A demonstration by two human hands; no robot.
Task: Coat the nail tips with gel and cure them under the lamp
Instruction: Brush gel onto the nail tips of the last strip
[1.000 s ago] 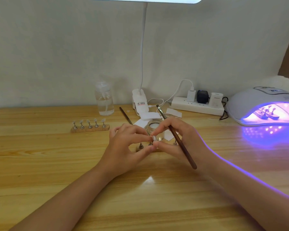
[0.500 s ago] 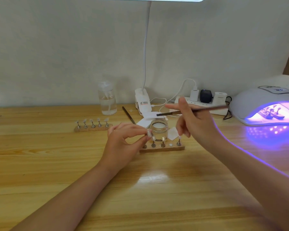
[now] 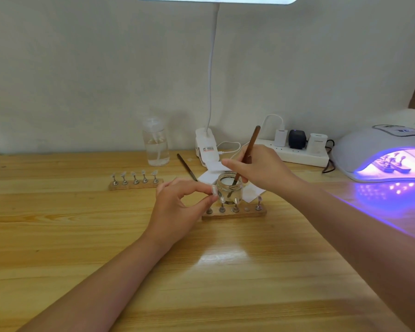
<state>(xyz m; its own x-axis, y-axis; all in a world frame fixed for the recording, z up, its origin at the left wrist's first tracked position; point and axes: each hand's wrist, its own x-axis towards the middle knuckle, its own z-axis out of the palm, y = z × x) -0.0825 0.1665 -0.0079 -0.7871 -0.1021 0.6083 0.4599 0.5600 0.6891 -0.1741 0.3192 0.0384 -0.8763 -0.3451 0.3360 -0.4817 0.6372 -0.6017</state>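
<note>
Over the glass gel jar (image 3: 230,190), the brush (image 3: 246,155) gripped by the right hand (image 3: 261,170) should be loaded sparingly, while the nail tip (image 3: 214,190) is kept pinched in the left hand (image 3: 180,207).

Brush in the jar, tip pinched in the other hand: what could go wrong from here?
1. The right hand dips the brush at a slant in the small jar; leaning on the rim could tip it onto the holder.
2. The left hand pinches the loose tip by its edges; it may slip, or gel may smear the fingers.
</note>
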